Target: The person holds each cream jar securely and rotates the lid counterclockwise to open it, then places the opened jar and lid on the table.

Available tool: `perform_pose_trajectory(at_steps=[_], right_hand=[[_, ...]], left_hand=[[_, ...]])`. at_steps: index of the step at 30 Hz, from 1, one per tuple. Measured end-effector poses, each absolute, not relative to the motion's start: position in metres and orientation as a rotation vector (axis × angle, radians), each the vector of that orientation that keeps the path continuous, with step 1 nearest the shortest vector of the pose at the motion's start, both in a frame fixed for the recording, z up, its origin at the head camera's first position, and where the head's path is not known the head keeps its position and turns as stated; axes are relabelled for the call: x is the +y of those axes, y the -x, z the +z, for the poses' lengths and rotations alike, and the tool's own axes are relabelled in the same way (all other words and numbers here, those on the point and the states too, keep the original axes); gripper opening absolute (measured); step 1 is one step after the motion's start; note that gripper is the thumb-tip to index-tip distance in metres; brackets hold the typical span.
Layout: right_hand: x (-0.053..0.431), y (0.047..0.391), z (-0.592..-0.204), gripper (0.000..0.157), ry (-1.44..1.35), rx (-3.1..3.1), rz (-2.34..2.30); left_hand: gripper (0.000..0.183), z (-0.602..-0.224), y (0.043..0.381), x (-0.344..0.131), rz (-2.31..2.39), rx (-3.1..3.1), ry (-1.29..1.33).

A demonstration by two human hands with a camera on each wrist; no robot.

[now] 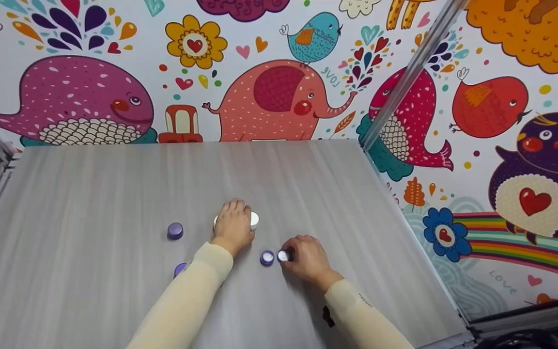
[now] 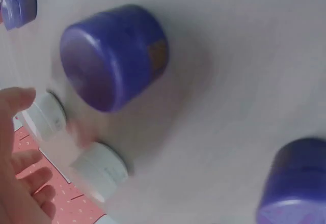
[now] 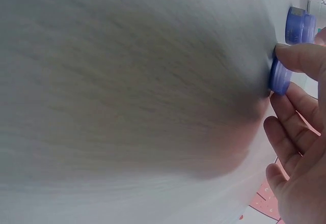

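My left hand (image 1: 234,225) is over two small white jars, its fingers apart and loosely bent. One white jar (image 1: 254,220) shows at its right side; the other is mostly hidden under it. In the left wrist view the thumb overlaps a white jar (image 2: 46,116), and the second white jar (image 2: 99,171) stands apart from the fingers. My right hand (image 1: 306,259) pinches a small purple jar (image 3: 281,76) with a pale top between thumb and fingers, low at the tabletop. Just left of it stands another purple jar (image 1: 267,258), also pale on top.
Left of my left hand, a purple jar (image 1: 175,230) stands on the grey wood-grain table (image 1: 90,203). A further purple jar (image 1: 180,269) is partly covered by the left sleeve. Printed wall panels (image 1: 269,106) border the table's back and right sides.
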State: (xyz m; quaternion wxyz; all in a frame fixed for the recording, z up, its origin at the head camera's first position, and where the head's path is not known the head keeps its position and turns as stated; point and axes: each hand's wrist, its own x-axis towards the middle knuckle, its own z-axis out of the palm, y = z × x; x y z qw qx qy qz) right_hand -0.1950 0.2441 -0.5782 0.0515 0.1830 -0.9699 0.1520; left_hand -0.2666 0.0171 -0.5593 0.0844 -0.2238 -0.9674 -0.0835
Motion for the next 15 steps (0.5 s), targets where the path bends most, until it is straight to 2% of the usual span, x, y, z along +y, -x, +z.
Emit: perform_pose_trajectory(at_steps=[15], right_hand=[[0.2429, 0.1946, -0.5766, 0.026, -0.55, -2.97, 0.479]], left_hand=[[0.028, -0.5695, 0.2674, 0.0265, -0.239, -2.797, 0.771]])
